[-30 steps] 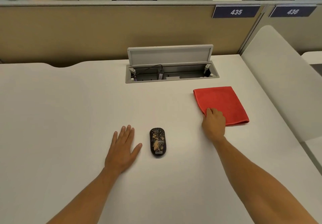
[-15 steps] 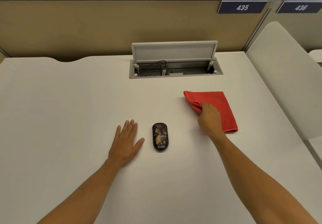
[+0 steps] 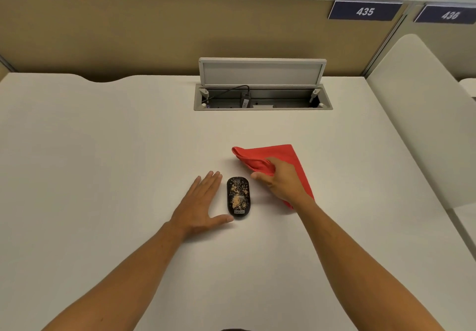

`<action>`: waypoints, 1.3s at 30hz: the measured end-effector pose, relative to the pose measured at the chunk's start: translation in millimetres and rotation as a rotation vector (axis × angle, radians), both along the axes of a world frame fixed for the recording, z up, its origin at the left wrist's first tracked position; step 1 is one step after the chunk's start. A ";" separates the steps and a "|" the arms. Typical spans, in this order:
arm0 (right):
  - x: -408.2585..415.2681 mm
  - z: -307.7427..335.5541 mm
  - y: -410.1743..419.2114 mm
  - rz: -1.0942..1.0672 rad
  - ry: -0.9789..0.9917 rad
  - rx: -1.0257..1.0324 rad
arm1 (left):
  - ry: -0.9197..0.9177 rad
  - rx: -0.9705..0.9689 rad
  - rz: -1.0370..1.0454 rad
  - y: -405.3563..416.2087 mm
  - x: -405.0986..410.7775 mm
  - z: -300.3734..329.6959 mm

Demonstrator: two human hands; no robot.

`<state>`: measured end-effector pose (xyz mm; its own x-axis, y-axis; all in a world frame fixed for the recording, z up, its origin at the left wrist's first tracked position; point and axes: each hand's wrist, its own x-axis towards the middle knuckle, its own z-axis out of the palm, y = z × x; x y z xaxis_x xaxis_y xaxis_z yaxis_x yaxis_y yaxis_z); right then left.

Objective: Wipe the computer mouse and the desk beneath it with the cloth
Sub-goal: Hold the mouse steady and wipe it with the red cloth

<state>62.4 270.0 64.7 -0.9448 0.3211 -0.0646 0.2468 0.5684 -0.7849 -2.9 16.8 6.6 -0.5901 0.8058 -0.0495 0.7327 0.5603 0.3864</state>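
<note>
Your two bare forearms reach up from the bottom of the frame onto a smooth, matte white desk [image 3: 103,163]. Just below the middle of the frame lies the computer mouse [image 3: 238,197], a small black oval with a glossy shell, speckled all over with pale tan crumbs and carrying a small brand label at its lower end. Your left hand [image 3: 201,203] lies flat on the desk just left of the mouse, fingers straight and together, thumb spread out so its tip touches or nearly touches the mouse's lower left edge; it holds nothing. Your right hand [image 3: 282,180] sits just right of and slightly above the mouse, fingers curled and closed on the red cloth [image 3: 283,154]. The cloth is soft and folded, bunched into ridges where you pinch it, and the rest spreads in a flat wedge under and behind your hand, resting on the desk. Cloth and mouse are near each other but apart.

Above the middle of the frame, a grey rectangular cable hatch [image 3: 262,98] is sunk into the desk, its flat lid propped upright, with a black cable and plug inside. Behind it runs a tan fabric partition [image 3: 128,26] with two dark blue number plates [image 3: 365,11] at upper right, reading 435 and 436. A white rounded panel [image 3: 412,104] closes the right side.

The desk is bare left of and below your hands, out to the frame's edges.
</note>
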 end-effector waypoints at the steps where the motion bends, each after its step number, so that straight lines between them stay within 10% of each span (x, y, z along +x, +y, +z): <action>1: 0.0 0.9 -2.1 0.043 -0.010 -0.006 | -0.015 0.009 -0.010 2.4 0.5 0.4; 39: -10.7 -5.4 -26.4 0.247 -0.043 0.122 | -0.098 0.178 0.002 14.0 3.4 -10.9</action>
